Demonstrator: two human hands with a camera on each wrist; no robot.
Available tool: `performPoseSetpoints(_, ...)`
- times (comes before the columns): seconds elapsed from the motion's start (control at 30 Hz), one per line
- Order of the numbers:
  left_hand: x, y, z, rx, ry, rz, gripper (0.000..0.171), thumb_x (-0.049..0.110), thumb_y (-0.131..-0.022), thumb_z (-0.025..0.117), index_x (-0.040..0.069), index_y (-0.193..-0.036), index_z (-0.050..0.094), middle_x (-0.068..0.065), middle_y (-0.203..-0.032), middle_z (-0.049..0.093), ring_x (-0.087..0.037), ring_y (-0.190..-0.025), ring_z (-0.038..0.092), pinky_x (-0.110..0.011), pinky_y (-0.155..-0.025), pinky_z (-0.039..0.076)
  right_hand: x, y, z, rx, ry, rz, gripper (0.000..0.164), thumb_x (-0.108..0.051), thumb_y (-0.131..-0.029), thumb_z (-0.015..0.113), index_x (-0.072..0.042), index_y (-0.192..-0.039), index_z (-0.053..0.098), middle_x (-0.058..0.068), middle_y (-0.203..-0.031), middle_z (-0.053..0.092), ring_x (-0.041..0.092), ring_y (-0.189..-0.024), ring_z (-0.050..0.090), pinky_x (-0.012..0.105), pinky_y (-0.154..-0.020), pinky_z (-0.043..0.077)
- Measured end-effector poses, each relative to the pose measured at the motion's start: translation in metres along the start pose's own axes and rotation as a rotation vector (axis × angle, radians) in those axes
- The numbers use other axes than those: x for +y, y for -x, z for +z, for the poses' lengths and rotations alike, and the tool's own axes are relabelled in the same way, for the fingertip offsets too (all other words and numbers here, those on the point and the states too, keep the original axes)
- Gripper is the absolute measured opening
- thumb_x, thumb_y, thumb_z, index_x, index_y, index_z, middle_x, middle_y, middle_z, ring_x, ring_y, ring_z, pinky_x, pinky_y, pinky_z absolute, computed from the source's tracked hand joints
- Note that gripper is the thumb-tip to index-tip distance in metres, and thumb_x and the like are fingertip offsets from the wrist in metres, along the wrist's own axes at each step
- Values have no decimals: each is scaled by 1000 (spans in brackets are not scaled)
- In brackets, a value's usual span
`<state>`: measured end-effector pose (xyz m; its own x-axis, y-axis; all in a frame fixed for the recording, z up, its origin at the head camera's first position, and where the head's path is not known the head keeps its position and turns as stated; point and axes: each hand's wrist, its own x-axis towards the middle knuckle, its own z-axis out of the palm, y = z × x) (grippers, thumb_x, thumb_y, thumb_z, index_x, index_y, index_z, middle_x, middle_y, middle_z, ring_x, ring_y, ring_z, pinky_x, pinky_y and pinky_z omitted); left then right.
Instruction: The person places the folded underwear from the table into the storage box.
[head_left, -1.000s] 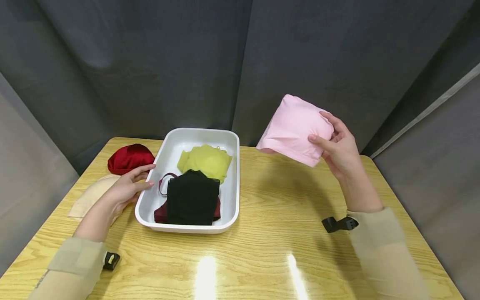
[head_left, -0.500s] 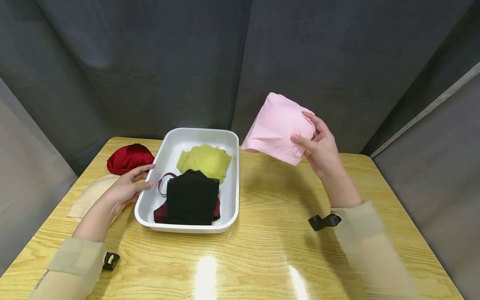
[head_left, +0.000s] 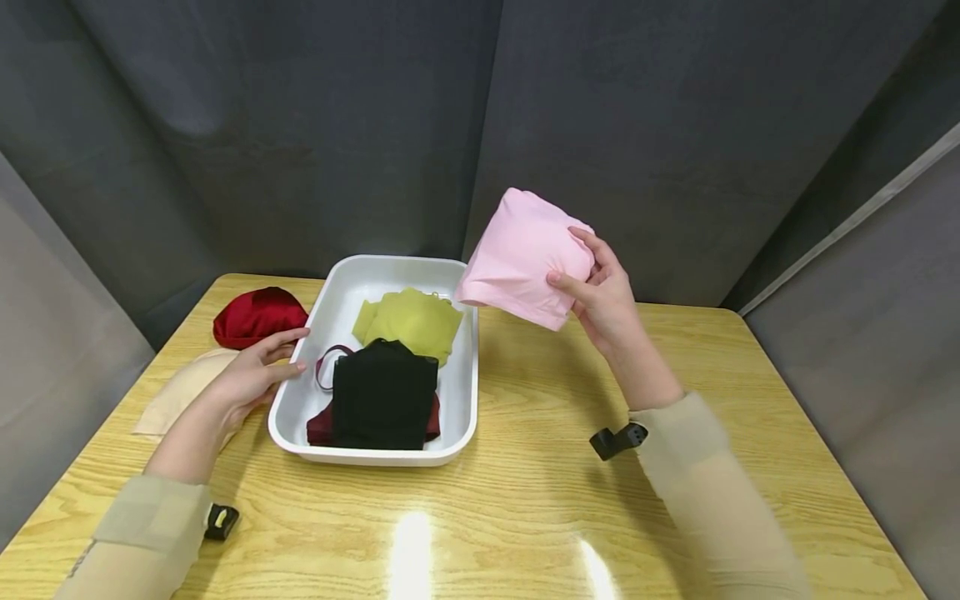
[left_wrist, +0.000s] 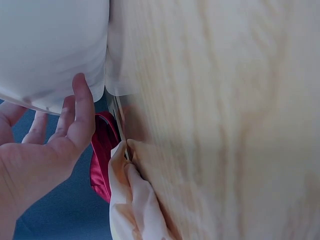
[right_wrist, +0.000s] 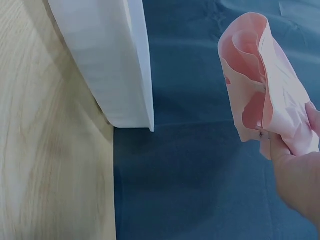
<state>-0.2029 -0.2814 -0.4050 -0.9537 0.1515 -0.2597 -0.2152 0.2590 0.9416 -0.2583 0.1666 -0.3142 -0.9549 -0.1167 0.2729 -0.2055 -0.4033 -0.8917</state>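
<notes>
You have carried the folded pink garment (head_left: pixel 517 260) leftward over the last second, so it now hangs in the air by the white tray's (head_left: pixel 367 457) far right corner, overlapping that rim in the head view. Your right hand (head_left: pixel 606 298) pinches it, while your left hand's (head_left: pixel 249 379) relaxed fingers touch the tray's left edge; the work, it seems, has shifted closer to the tray.

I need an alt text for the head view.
A right hand holds up a pink garment near a white tray of yellow cloth, black cloth and maroon cloth. The left hand touches the tray's left side, near red cloth and beige cloth on a wooden table.
</notes>
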Motion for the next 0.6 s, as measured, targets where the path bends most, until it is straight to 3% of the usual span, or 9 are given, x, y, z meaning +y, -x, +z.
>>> performPoseSetpoints(0.6, -1, -3, 0, -13, 26, -14, 63, 16, -94, 58, 19, -149, 27, -19, -142, 31, -32, -115, 46, -31, -84, 51, 35, -19, 28, -12, -17, 35, 66, 22, -78, 60, -14, -132, 48, 6, -117, 48, 17, -96, 57, 27, -70, 55)
